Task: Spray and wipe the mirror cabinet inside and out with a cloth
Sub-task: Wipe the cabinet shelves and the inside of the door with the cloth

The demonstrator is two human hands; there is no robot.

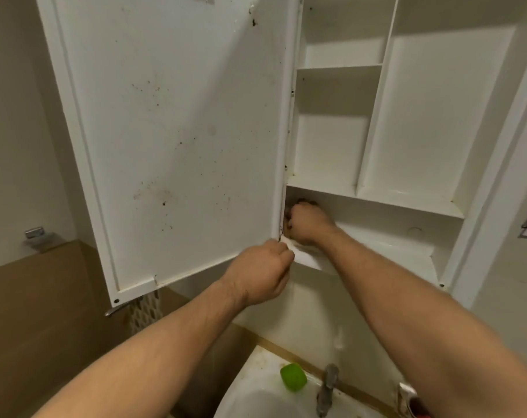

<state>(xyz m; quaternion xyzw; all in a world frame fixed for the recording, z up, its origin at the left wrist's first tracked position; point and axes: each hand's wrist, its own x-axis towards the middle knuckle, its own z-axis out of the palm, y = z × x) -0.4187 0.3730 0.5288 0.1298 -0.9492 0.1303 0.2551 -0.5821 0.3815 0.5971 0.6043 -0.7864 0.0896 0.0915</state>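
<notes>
Two hands meet at the lower hinge-side corner of the mirror cabinet (376,200), which hangs on the wall with its door (177,131) swung wide to the left; the door's white inner face is flecked with dark specks and a brownish smear low down. The right hand (309,223) is inside the lowest compartment, at its left end close to the hinge; its grip is curled tight round a dark cloth (306,202), of which only scraps show above the knuckles. The left hand (260,274) is just outside, fingers curled against the cabinet's bottom lip (309,260) at that same corner; whether its grip pinches the lip or only presses there, I cannot tell. Below, a green cup (293,376) sits on the sink (256,396) rim, left of the tap (327,387).
</notes>
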